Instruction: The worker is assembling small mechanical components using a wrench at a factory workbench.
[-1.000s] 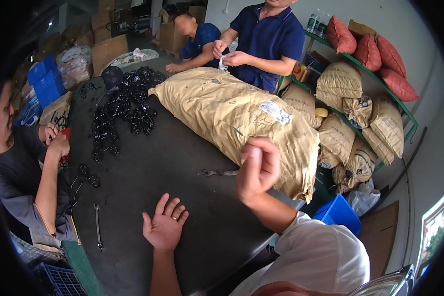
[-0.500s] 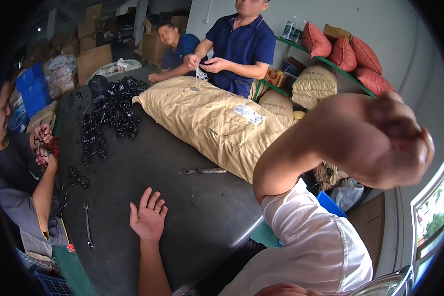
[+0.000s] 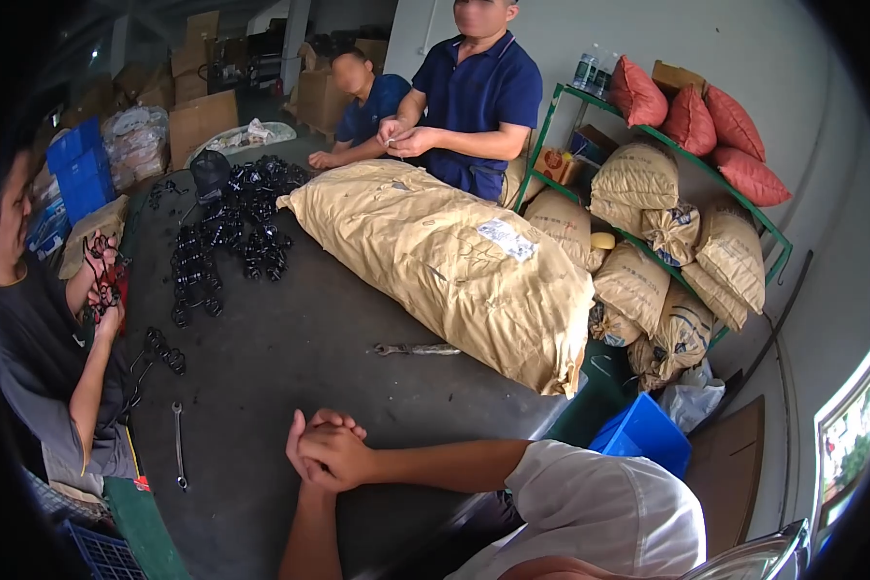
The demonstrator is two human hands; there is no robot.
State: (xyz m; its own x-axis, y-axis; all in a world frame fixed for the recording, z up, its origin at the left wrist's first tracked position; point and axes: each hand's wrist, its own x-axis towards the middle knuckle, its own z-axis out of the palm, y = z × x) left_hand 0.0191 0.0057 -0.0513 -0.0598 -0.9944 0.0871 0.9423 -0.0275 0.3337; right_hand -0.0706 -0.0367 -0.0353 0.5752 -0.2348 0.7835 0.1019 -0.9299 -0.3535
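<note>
My right hand is clasped together with my left hand above the near part of the dark table. The fingers of both are closed around each other, partly hidden, and no tool shows in them. Left of my hands lies a combination wrench. Beyond them is another wrench, its handle pale and worn. A large, full brown paper sack lies across the far right of the table. Black looped parts are heaped at the far left, with a smaller bunch nearer.
A co-worker at the left handles dark and red pieces. Another person stands behind the sack, hands joined around something small and pale; one more sits beside. Sacks fill a green shelf at the right, near a blue bin.
My right hand has come down from the upper right and joined my left, which was open with fingers spread. The standing person's white string no longer hangs in sight.
</note>
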